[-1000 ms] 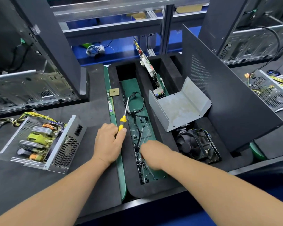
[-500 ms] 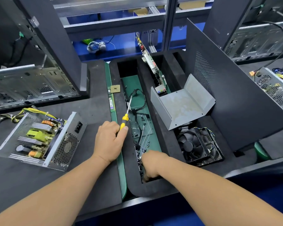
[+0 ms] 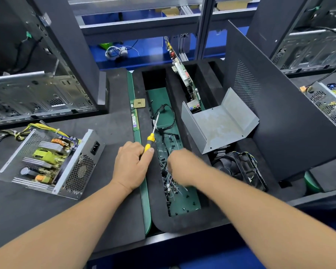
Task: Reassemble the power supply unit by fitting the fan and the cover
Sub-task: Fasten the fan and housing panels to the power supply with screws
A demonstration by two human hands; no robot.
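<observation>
The open power supply unit (image 3: pixel 50 162) lies on the black mat at the left, its circuitry bare. Its grey metal cover (image 3: pixel 219 125) rests tilted on the foam tray, and the black fan (image 3: pixel 239 169) sits in a pocket just below it. My left hand (image 3: pixel 131 166) grips a yellow-handled screwdriver (image 3: pixel 151 136) pointing away over the green slot. My right hand (image 3: pixel 184 167) is blurred, fingers curled down among the small screws (image 3: pixel 169 188) in that slot; whether it holds one is hidden.
A black foam tray (image 3: pixel 182 222) with green-lined slots holds loose cables (image 3: pixel 165 121), a circuit board (image 3: pixel 184 78) on edge and a CPU chip (image 3: pixel 139 103). A black perforated side panel (image 3: pixel 279 105) leans at the right. Open PC cases stand left (image 3: pixel 31 94) and right.
My right hand dipped to the slot's near end, then came back up toward the middle over the screws. The left hand with the screwdriver stayed put.
</observation>
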